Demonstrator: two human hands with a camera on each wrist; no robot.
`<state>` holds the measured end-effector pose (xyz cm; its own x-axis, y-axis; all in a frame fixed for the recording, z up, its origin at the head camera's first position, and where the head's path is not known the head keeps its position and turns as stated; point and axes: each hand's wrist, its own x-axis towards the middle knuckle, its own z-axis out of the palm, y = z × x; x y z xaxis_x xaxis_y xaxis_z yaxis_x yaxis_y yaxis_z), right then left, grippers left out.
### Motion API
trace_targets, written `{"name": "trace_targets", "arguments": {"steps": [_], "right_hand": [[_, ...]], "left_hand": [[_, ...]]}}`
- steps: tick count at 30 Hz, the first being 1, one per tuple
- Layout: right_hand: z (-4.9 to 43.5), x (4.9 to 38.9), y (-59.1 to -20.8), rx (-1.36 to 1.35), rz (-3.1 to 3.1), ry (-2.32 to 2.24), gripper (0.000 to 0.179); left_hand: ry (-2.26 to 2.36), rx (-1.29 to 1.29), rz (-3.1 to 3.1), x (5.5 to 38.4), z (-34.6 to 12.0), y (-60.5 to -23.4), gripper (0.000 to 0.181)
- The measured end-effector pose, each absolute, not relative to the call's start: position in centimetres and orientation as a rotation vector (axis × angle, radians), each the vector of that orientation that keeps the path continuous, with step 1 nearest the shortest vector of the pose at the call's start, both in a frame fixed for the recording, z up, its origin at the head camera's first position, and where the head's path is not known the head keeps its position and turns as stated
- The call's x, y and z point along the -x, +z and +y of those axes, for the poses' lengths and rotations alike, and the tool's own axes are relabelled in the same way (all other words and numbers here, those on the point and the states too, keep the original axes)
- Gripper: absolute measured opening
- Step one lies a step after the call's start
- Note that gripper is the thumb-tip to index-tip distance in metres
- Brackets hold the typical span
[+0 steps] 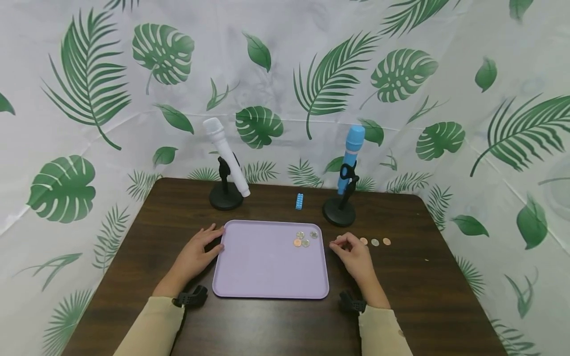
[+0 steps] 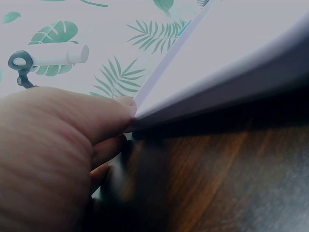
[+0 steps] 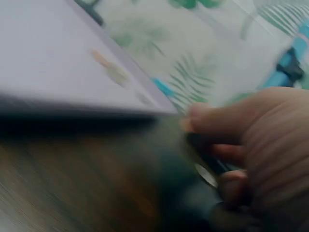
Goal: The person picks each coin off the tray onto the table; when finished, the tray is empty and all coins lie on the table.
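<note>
Coins look about halfway transferred. Done side: four tray coins (image 1: 297,243) lie grouped in the far right corner area of the lilac tray (image 1: 258,267). Left over: three coins in a row (image 1: 375,242) on the dark counter (image 1: 267,326), right of the right hand (image 1: 356,258), plus a partly hidden coin (image 1: 339,237) just beyond its fingers. Right hand sits just off the tray's right edge; its grip appears to pinch a copper coin (image 3: 187,125) at the fingertips, not on the tray yet. Right wrist view is blurred; a pale coin (image 3: 206,175) shows by the lower fingers, can't tell if held or lying behind. Left hand (image 1: 194,254): grip relaxed, fingertips and thumb touching the tray's left rim. Blue block (image 1: 300,201) stands apart on the far side, seemingly not involved.
</note>
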<state>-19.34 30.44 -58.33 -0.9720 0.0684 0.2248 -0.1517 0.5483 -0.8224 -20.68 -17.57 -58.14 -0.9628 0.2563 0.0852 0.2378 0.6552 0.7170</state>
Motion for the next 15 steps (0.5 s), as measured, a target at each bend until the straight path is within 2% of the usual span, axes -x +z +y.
{"name": "trace_targets", "arguments": {"steps": [7,15], "right_hand": [[33.9,19.1,-58.2,-0.004,-2.724,1.391,0.016],[34.6,19.0,-57.6,0.084,-2.803,1.384,0.025]], "left_hand": [[1.232,-0.422,2.83,20.6,-17.6,-58.2,0.057],[1.231,-0.415,2.836,20.7,-17.7,-58.2,0.057]]}}
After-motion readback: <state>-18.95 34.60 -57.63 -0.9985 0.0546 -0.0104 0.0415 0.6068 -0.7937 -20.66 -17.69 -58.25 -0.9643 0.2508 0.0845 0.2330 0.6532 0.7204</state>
